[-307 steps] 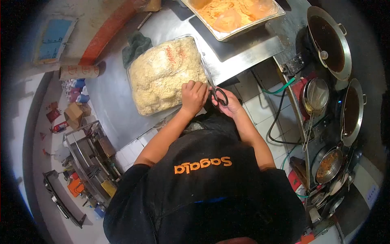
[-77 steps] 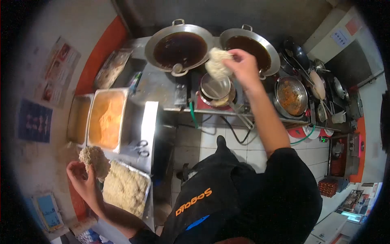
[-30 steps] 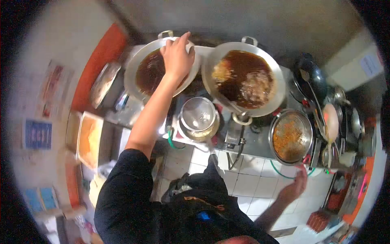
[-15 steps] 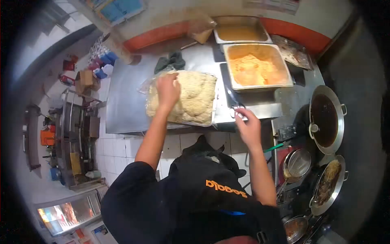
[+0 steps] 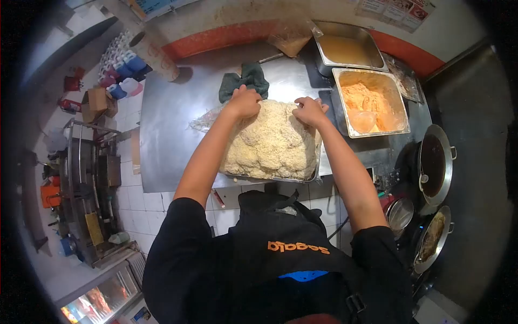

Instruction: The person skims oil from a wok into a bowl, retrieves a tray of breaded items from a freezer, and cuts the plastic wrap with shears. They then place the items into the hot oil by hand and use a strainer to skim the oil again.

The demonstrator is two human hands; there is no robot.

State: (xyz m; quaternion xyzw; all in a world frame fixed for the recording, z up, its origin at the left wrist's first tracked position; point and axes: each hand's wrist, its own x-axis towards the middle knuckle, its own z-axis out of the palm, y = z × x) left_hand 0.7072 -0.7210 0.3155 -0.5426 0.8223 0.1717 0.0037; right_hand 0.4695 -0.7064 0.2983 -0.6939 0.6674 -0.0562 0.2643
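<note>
A metal tray (image 5: 295, 179) heaped with pale, crumb-coated food (image 5: 272, 143) lies on the steel table in front of me. My left hand (image 5: 245, 102) is at its far left corner, the fingers bent down and closed at the edge of the heap. At the far right corner, my right hand (image 5: 311, 112) is curled with thumb and fingers pinched together. What either hand grips is too small to make out. Clear plastic (image 5: 202, 121) sticks out from the tray's left side. Just beyond my left hand lies a dark green cloth (image 5: 245, 82).
Right of the tray stands a metal pan of orange powder (image 5: 371, 102), with a pan of yellowish liquid (image 5: 348, 49) behind it. A wok of dark liquid (image 5: 433, 164) and a second wok (image 5: 431, 240) are at far right. A clear bag (image 5: 290, 42) lies by the wall.
My right hand has left the scissors at the table's front and moved to the tray's far right corner. My left hand has shifted to the far left edge. The camera view has shifted too.
</note>
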